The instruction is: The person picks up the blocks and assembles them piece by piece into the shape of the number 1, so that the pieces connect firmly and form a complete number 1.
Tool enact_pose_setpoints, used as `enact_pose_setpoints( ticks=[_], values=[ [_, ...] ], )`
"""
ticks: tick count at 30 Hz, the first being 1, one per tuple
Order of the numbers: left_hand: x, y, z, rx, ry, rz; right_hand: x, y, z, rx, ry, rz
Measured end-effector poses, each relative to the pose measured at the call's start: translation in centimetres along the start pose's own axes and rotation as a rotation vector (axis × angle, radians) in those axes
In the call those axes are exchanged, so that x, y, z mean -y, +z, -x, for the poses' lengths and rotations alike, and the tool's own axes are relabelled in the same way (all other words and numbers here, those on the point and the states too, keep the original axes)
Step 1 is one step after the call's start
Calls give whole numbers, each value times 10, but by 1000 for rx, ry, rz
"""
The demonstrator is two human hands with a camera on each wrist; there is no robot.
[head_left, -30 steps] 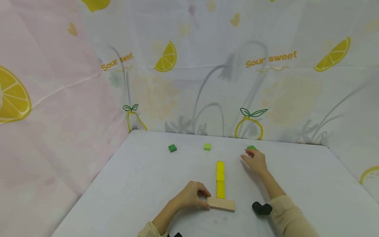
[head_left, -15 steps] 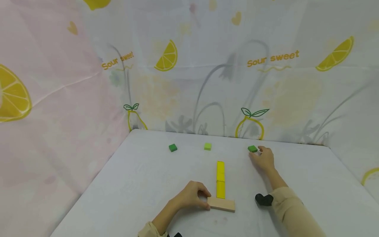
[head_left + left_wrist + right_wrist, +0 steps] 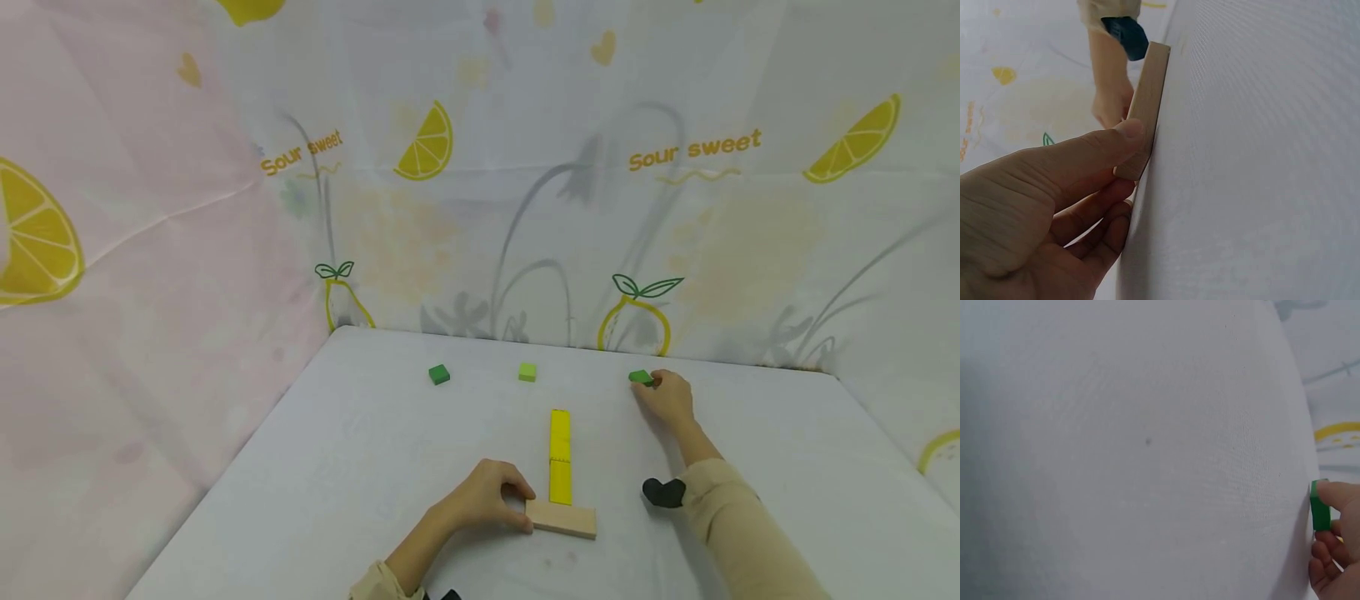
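**Six in play, two in grip!**

Here's your right hand (image 3: 667,398), out by the far edge of the white counter (image 3: 337,467), thumb and fingers pinching one green block (image 3: 640,377); whether it's clear of the surface, I can't tell. Well apart from it, nearer you, your left hand (image 3: 486,496) grips the one wooden block (image 3: 562,518) by its left end, thumb on one side, fingers on the other.

Count the back row: three, with yours on the right, one lime block (image 3: 527,372) in the middle and one dark green block (image 3: 438,374) on the left. And two yellows between! The far yellow block (image 3: 560,433) and near yellow block (image 3: 560,482) run end to end, the wood lying crosswise at their near end.
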State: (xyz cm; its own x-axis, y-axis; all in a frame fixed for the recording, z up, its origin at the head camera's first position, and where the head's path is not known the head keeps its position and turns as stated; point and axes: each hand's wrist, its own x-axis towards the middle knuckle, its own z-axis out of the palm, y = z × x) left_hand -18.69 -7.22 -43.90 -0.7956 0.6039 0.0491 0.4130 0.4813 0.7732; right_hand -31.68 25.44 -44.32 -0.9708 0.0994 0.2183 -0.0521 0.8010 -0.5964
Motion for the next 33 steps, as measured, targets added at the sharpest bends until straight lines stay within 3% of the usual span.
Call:
enact_pose_setpoints(
  ticks=[8,17,33],
  values=[
    [2,1,-1,-3,8,4,2,-1,-2,26,-8,-2],
    [3,2,-2,-2,5,-7,8,5,-8,114,-164,-89],
    [0,1,0,-1,-10,2,35,19,-22,249,-259,-208]
  ],
)
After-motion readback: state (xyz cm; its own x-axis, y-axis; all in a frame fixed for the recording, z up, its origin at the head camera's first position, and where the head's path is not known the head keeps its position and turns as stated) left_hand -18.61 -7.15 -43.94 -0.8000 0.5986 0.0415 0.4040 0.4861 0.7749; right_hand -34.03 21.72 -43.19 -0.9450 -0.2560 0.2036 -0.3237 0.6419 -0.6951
